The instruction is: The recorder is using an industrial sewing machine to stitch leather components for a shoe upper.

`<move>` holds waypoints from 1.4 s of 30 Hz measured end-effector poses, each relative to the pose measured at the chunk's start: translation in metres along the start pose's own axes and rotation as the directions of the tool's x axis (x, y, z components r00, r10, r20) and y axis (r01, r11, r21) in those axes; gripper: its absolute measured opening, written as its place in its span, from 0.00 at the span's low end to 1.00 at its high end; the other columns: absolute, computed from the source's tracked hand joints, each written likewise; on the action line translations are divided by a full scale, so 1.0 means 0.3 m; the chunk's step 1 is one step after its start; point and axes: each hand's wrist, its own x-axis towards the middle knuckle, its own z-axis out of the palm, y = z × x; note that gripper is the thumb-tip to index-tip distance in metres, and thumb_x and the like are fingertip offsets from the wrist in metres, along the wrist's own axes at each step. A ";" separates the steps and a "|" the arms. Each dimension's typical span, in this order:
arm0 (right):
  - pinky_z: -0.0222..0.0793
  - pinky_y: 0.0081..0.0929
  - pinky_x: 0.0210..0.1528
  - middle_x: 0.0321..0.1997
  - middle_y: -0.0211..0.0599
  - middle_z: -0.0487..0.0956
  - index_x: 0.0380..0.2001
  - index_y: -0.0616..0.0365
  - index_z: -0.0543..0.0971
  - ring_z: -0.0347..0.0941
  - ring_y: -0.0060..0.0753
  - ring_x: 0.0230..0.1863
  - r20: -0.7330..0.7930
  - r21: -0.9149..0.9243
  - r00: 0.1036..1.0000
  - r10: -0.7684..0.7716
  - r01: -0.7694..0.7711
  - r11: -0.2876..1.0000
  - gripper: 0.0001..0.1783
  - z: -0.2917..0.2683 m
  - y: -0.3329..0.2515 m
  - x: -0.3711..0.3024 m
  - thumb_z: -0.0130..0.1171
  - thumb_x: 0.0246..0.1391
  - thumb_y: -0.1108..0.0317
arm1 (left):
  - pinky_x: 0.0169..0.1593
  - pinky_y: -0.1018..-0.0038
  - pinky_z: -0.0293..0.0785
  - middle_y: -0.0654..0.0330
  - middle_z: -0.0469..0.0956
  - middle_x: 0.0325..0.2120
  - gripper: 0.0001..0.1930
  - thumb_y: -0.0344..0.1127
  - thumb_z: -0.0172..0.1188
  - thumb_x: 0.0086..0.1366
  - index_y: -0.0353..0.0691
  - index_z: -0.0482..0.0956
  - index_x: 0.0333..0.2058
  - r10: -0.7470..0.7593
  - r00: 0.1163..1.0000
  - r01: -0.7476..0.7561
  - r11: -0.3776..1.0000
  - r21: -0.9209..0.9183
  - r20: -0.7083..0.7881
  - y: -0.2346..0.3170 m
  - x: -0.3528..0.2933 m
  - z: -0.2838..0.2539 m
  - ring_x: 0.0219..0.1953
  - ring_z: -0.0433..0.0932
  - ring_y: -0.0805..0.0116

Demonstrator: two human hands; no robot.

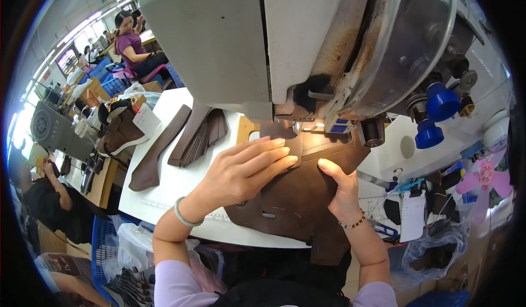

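A brown leather shoe upper piece [285,203] lies under the head of a grey sewing machine [211,44], its lower part hanging over the table's near edge. My left hand [244,170] rests flat on its upper left part, fingers stretched out towards the lit stitching area. With the thumb on top and the fingers hidden beneath, my right hand [344,189] grips the piece's right side. A line of stitching or holes runs across the leather near the machine. The needle itself I cannot make out.
Fanned brown leather strips [203,137] and a longer strip [159,153] lie on the white table [164,211]. A brown shoe [121,131] stands at the left. Blue knobs [441,101] and a pink fan [485,178] are at the right. Co-workers [134,46] sit farther left.
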 end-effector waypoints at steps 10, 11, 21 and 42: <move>0.72 0.28 0.47 0.44 0.37 0.76 0.48 0.60 0.70 0.75 0.28 0.44 0.010 -0.015 0.999 -0.044 0.044 0.999 0.22 -0.006 0.012 0.007 0.62 0.47 0.77 | 0.55 0.65 0.74 0.58 0.76 0.45 0.23 0.28 0.58 0.46 0.38 0.78 0.46 0.031 0.999 -0.031 0.999 -0.012 -0.007 -0.010 -0.010 0.022 0.51 0.75 0.60; 0.72 0.28 0.47 0.44 0.37 0.76 0.48 0.60 0.70 0.75 0.28 0.44 0.002 -0.023 0.999 -0.040 0.040 0.999 0.22 -0.006 0.012 0.005 0.62 0.47 0.77 | 0.55 0.65 0.73 0.57 0.76 0.45 0.23 0.28 0.57 0.47 0.38 0.78 0.46 0.042 0.999 -0.042 0.999 -0.001 -0.003 -0.009 -0.011 0.022 0.51 0.75 0.60; 0.75 0.29 0.45 0.42 0.40 0.77 0.49 0.62 0.68 0.76 0.30 0.41 -0.033 -0.015 0.999 -0.037 0.036 0.999 0.23 0.009 0.010 0.001 0.60 0.48 0.78 | 0.55 0.67 0.74 0.57 0.77 0.44 0.22 0.27 0.57 0.48 0.36 0.79 0.45 0.027 1.000 -0.026 0.999 -0.024 0.014 -0.006 0.000 0.002 0.48 0.77 0.60; 0.73 0.28 0.48 0.47 0.37 0.74 0.50 0.60 0.69 0.74 0.27 0.47 0.046 -0.068 0.998 -0.042 0.045 0.997 0.25 -0.020 0.012 0.016 0.61 0.47 0.80 | 0.52 0.69 0.77 0.61 0.78 0.38 0.21 0.27 0.60 0.44 0.38 0.80 0.42 -0.021 0.999 0.019 0.999 -0.042 -0.046 -0.006 0.010 0.007 0.42 0.79 0.64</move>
